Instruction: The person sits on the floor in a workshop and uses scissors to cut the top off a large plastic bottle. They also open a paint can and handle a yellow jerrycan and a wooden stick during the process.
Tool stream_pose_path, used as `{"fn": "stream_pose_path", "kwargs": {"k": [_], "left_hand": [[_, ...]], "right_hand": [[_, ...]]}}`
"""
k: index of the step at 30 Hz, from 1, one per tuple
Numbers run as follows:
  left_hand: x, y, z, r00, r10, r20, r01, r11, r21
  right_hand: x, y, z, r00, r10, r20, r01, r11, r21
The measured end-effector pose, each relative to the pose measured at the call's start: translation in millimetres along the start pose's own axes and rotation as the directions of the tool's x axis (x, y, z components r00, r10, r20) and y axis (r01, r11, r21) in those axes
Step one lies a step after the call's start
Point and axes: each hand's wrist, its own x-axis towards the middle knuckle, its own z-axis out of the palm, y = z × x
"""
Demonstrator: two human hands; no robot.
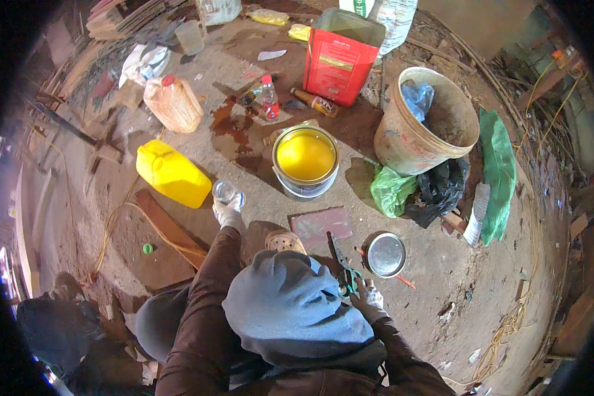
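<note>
- Locate the clear plastic container (226, 191) left of centre in the frame, just beside the yellow jerrycan (173, 173).
- Hold by the left hand (228, 214), with gloved fingers curled around the lower side. Keep the pressure light; judged from its look, likely to dent if squeezed.
- Grip the green-handled cutting tool (348, 280) in the right hand (369, 298), lower right of centre, with fingers appearing closed about the handle. Cannot tell the exact finger placement from this view.
- Note the dark blade aimed toward the upper left of the frame, well apart from the container. Keep the point directed away from the left fingers at all times.
- Steady both wrists before bringing the hands closer together; avoid sweeping across the open can (309, 191), near the centre and filled with yellow liquid (305, 155). Judge any knock there as a spill risk.
- Watch for the reddish slab (321, 226) in front of the can, and the round metal lid (386, 255) just right of the blade.
- Allow clearance from the large bucket (396, 140), upper right, and the red tin (338, 69), upper centre.
</note>
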Motion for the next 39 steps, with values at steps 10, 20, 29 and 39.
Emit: {"fn": "stream_pose_path", "kwargs": {"k": [10, 20, 29, 39], "left_hand": [[-117.8, 6.6, 34.2, 0.99, 0.128, -0.059, 0.04, 0.147, 0.988], [-239.0, -18.3, 6.8, 0.842, 0.525, -0.123, 0.075, 0.112, 0.991], [-340.1, 52.1, 71.2, 0.805, 0.004, 0.593, -0.588, 0.133, 0.798], [-374.5, 101.2, 158.6, 0.104, -0.49, 0.866, -0.975, 0.123, 0.186]], "right_hand": [[70.5, 78.4, -174.2, 0.734, -0.133, -0.666, -0.055, 0.966, -0.254], [208.7, 28.3, -350.0, 0.609, -0.406, -0.681, -0.158, 0.78, -0.606], [198.1, 33.4, -312.5, 0.455, -0.501, -0.736, -0.07, 0.804, -0.59], [154.1, 18.8, -277.1, 0.439, -0.417, -0.796, 0.003, 0.886, -0.463]]}}
